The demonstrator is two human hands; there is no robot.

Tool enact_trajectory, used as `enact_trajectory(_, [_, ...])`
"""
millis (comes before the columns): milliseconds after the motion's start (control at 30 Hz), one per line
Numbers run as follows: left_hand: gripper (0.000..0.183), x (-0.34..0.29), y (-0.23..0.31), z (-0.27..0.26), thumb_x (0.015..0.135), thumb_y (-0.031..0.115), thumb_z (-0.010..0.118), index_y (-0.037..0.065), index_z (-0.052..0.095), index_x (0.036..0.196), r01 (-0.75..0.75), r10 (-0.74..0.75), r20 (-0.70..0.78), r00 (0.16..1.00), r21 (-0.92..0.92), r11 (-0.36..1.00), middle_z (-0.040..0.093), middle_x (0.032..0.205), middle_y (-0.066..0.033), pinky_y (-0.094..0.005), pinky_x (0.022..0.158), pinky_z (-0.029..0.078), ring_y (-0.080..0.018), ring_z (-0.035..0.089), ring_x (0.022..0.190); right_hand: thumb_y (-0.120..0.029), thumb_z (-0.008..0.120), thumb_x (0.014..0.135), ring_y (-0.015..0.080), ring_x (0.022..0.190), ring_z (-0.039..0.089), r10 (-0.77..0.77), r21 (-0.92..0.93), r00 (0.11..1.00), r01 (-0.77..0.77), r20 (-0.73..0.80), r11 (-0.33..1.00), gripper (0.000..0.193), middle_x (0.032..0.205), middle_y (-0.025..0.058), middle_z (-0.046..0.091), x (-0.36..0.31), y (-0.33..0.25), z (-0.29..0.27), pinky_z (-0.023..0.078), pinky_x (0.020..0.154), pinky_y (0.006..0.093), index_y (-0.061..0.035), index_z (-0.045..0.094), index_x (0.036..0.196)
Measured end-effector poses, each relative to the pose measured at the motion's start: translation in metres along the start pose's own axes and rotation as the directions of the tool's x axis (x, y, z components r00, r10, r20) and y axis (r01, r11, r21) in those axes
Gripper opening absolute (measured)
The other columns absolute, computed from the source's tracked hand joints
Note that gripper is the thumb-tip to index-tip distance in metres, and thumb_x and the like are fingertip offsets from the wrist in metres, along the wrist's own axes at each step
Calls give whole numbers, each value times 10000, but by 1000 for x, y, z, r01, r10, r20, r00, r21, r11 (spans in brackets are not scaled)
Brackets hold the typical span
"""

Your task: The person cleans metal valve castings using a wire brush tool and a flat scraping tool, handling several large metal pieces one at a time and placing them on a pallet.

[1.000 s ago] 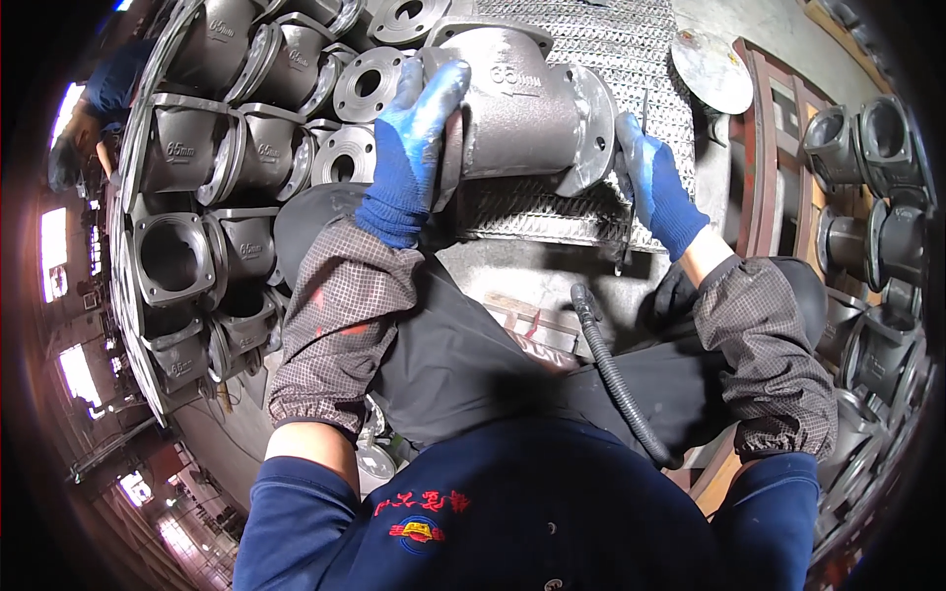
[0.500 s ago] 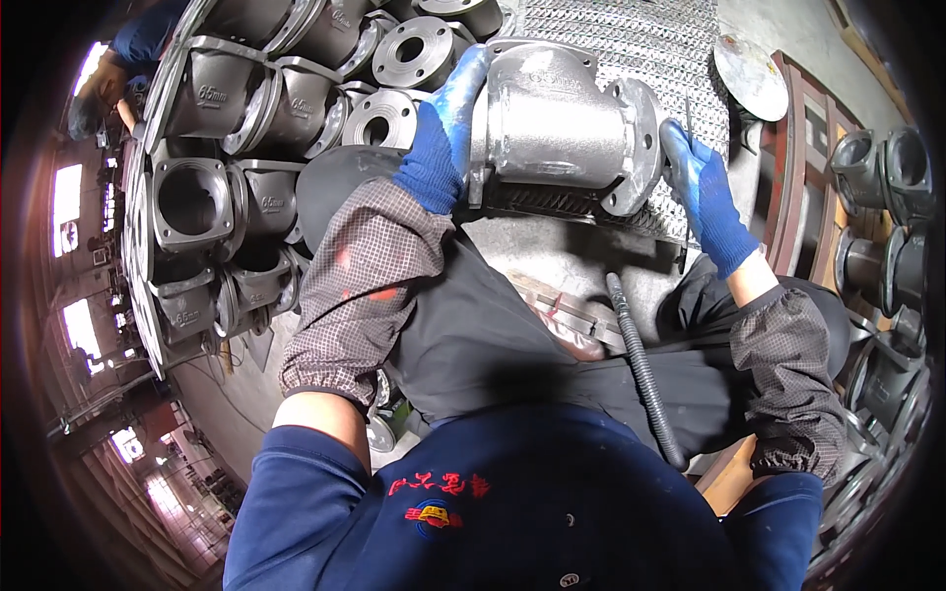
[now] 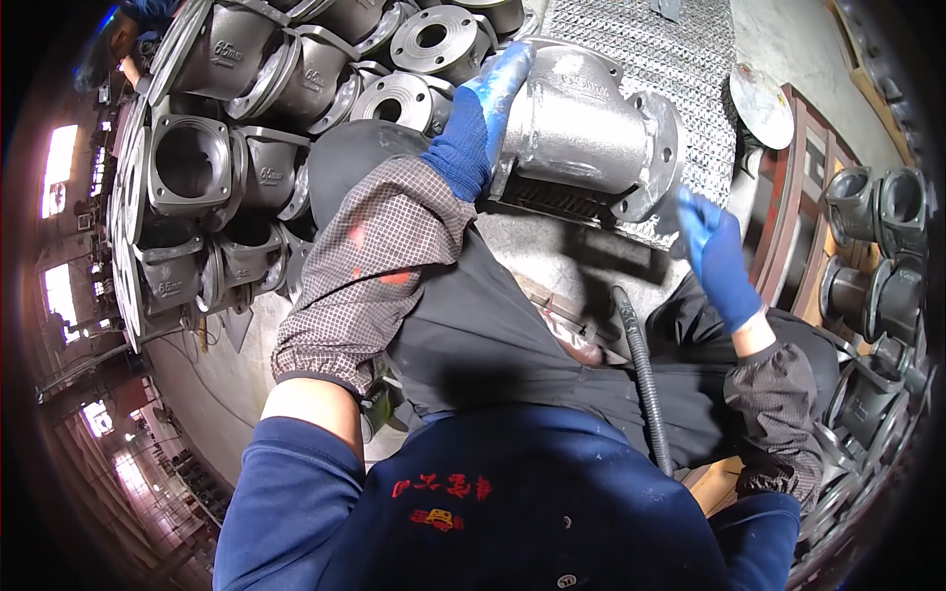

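Observation:
A grey cast-metal valve body (image 3: 576, 133) lies on its side on the textured metal work surface (image 3: 680, 44) in front of me, with a round bolt-holed flange at its right end. My left hand (image 3: 490, 103), in a blue coated glove, is closed along the flange at its left end. My right hand (image 3: 714, 251), gloved the same way, is at the lower right of the round flange, its fingertips close to the rim. Its fingers are partly blurred, and I cannot make out whether they touch the metal or hold anything.
Many similar castings (image 3: 192, 163) are stacked at the left, some near my left arm. More castings (image 3: 877, 212) stand at the right beside a reddish-brown frame (image 3: 793, 197). A ribbed hose (image 3: 642, 384) runs over my right leg. A round pale disc (image 3: 761, 106) lies beyond the work surface.
My right hand has drawn down from the round flange's right side to its lower edge. My left hand stays on the casting. The whole view has shifted slightly.

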State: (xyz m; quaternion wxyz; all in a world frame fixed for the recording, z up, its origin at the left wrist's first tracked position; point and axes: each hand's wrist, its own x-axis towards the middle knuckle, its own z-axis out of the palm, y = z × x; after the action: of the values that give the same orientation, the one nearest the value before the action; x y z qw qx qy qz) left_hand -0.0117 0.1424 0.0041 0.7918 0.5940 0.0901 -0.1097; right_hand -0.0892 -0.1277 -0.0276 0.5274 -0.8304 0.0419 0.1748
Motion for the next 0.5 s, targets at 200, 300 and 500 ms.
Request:
enact_trajectory(200, [469,7,-11,-1,923,348,500,12,473,1248,-246,227,127,966,157,957,559,1124,-125,-293,829,491,-189,572,987,-318,515,874,231,679,636,-73,-608,903,343,424,716,336,726,95,648,-10,49,47,494,584,345,-28,650,772])
enact_trajectory(300, [473,3,-5,-4,924,351,505,1,478,1242,-105,104,83,991,6,994,553,1139,-120,-281,861,462,-184,556,1009,-468,535,774,343,802,636,339,-822,805,291,487,489,460,845,194,649,-2,35,79,511,695,424,-33,681,810])
enact_trajectory(500, [389,2,-6,-13,958,185,436,41,407,1318,-387,322,221,921,415,823,496,1256,-124,-300,936,444,-176,535,1088,-280,653,656,307,936,630,662,-840,529,224,531,495,370,1039,162,641,10,135,96,502,779,403,-93,685,974])
